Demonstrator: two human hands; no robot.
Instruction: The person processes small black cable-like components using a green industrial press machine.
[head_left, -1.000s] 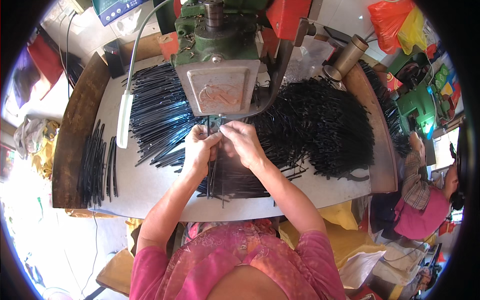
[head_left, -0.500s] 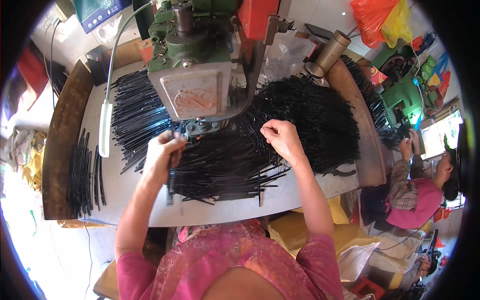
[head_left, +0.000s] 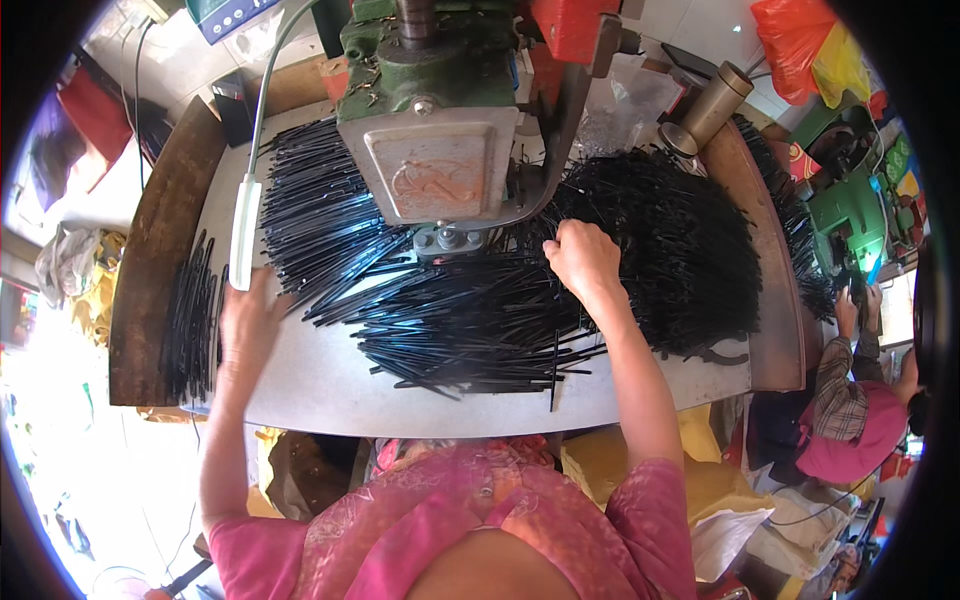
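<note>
Reaching into the heap of thin black rods [head_left: 470,320] spread over the pale grey surface [head_left: 320,385], the right hand [head_left: 585,262] has its fingers curled shut on a few rods just below the green-and-grey press machine [head_left: 435,130]. The left hand [head_left: 250,318] lies flat, fingers apart, beside the white tube lamp [head_left: 244,232]. The rods look light, stiff and slippery, and likely to tangle; a pinch near one end should suit best. The machine head overhangs the pile, and a second black heap [head_left: 680,240] crowds the right.
</note>
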